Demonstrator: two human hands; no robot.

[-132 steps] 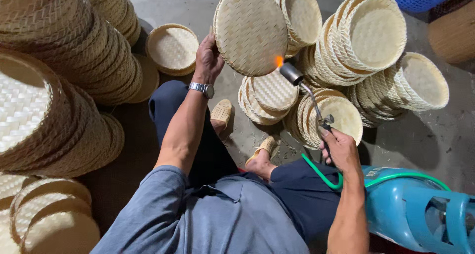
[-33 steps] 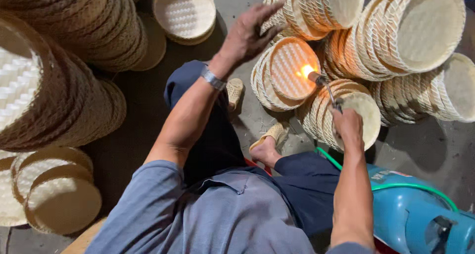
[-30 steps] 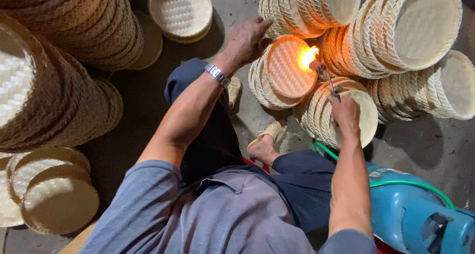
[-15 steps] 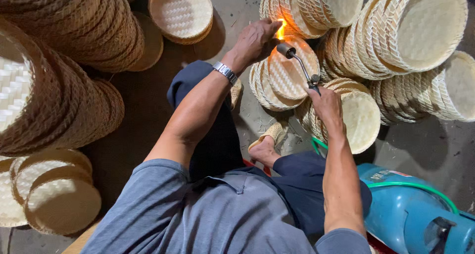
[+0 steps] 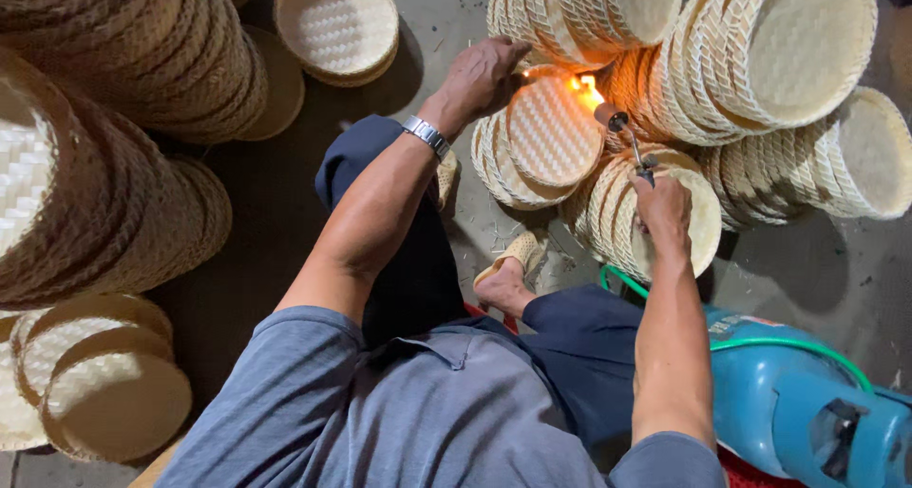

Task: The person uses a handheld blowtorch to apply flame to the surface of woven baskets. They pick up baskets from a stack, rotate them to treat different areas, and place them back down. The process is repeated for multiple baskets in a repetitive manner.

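Hands: left (image 5: 483, 75) grips basket (image 5: 553, 130) rim; right (image 5: 662, 206) holds torch (image 5: 622, 134) beside it

Two hands show: the left hand (image 5: 486, 76) and the right hand (image 5: 662, 210). One torch (image 5: 622, 134) is in the right hand, with one flame (image 5: 581, 87) at its tip. One blue gas tank (image 5: 798, 402) sits behind the right hand, with one green hose (image 5: 617, 281). One wristwatch (image 5: 427, 134) is behind the left hand. One lone basket (image 5: 337, 22) lies left of the left hand. The stacked baskets (image 5: 760, 60) around both hands are too many to count.
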